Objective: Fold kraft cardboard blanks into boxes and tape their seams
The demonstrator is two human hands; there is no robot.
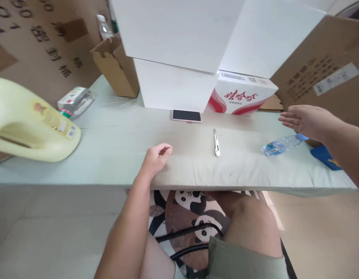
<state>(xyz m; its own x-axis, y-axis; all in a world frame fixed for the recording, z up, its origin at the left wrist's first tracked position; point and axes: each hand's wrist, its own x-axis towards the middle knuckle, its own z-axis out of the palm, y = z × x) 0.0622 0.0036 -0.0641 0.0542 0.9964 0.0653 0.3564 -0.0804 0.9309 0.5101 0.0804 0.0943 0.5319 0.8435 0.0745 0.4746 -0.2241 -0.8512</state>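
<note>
My left hand rests at the front part of the pale green table, its fingers curled in, with nothing visible in them. Out to the right, my right hand is above the table with its fingers apart and holds nothing. Just below it lies a clear plastic bottle with a blue cap, on its side. A white utility knife lies between my hands. Behind it, near the white boxes, a phone lies flat with a dark screen.
Stacked white boxes and a red-and-white carton stand at the back. A large yellow jug, a small plastic package and an open cardboard box are at left. A blue packet lies at right.
</note>
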